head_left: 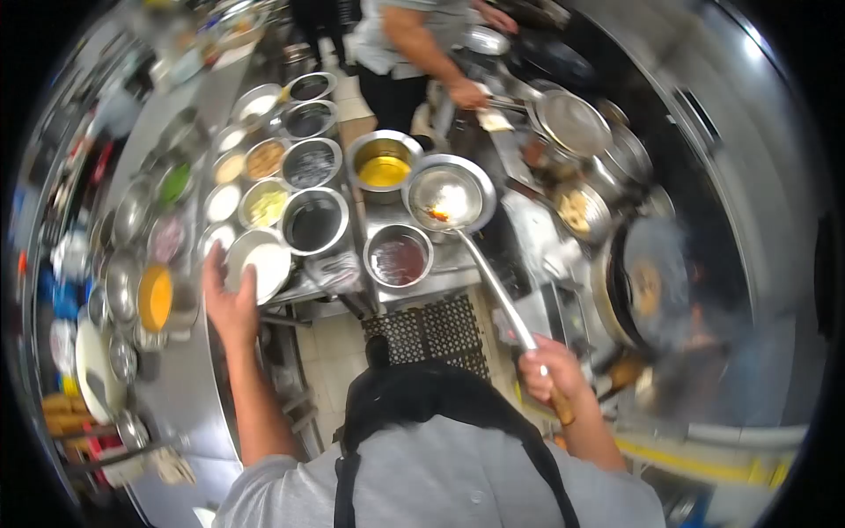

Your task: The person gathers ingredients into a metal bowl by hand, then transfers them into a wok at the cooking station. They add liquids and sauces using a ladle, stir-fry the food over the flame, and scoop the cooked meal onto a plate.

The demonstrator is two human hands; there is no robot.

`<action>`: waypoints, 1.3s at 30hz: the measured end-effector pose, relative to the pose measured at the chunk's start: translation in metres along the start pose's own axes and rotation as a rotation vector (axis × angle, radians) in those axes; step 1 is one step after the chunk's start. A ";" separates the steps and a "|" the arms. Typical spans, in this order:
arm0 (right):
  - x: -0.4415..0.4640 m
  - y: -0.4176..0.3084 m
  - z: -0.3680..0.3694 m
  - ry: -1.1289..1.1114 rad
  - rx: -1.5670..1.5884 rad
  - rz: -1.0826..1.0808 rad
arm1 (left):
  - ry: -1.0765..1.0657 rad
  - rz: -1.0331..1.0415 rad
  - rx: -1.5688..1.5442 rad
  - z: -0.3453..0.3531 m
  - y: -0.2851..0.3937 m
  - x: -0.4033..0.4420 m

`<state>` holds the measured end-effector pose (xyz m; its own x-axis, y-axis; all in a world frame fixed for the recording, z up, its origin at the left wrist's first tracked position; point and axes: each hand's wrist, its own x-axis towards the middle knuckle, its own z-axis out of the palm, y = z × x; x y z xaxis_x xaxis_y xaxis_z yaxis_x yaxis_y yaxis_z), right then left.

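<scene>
My right hand (553,370) is wrapped round the wooden-ended handle of a long metal ladle (497,290). The ladle's bowl lies over a round metal pot (486,207), and a little orange-red matter shows near its front edge. My left hand (233,304) is spread with nothing in it, beside a metal bowl of white contents (266,267); whether it touches the rim I cannot tell. Close to the ladle are a pot of yellow liquid (385,172) and a pot of dark reddish liquid (399,261).
Several tubs of ingredients, including a dark one (315,222), line the left counter. At right a smoking wok (647,286) sits on the range, near a pan of pale pieces (583,211). Another person's hand (466,94) holds a handle ahead. A perforated mat (427,333) covers the floor.
</scene>
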<state>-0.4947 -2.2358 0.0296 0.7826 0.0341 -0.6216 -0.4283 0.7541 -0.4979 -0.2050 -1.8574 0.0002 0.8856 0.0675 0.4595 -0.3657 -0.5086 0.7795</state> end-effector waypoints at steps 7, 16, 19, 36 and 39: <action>0.140 0.002 0.111 -0.040 -0.529 -0.077 | 0.063 -0.128 -0.104 -0.032 -0.043 0.002; 0.242 0.005 0.176 0.086 -1.031 -0.260 | 0.020 -0.230 -0.243 -0.038 -0.073 0.014; 0.247 0.008 0.182 0.117 -1.126 -0.278 | 0.003 -0.240 -0.277 -0.032 -0.086 0.015; 0.228 -0.005 0.189 0.008 -0.697 -0.087 | -0.091 -0.266 -0.340 -0.018 -0.071 0.021; 0.227 -0.007 0.184 0.005 -0.718 -0.144 | -0.095 -0.260 -0.350 -0.014 -0.067 0.015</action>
<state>-0.2308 -2.1125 0.0033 0.8521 -0.0369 -0.5220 -0.5133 0.1349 -0.8475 -0.1707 -1.8098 -0.0393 0.9773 0.0672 0.2008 -0.1878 -0.1625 0.9687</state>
